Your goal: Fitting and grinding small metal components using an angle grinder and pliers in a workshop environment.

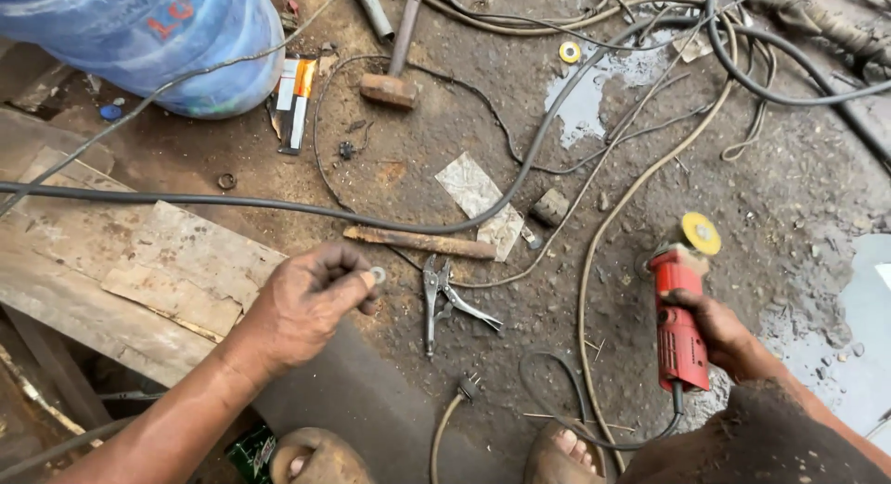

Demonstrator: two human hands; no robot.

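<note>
Pinching small washer, grinder grip half-hidden

at lower centre-left the left hand pinches a small metal washer between its fingertips, above locking pliers lying on the dirt floor. at lower right the right hand has its grip around a red angle grinder with a yellow disc. a hammer lies at upper centre, a blue drum at upper left.
</note>
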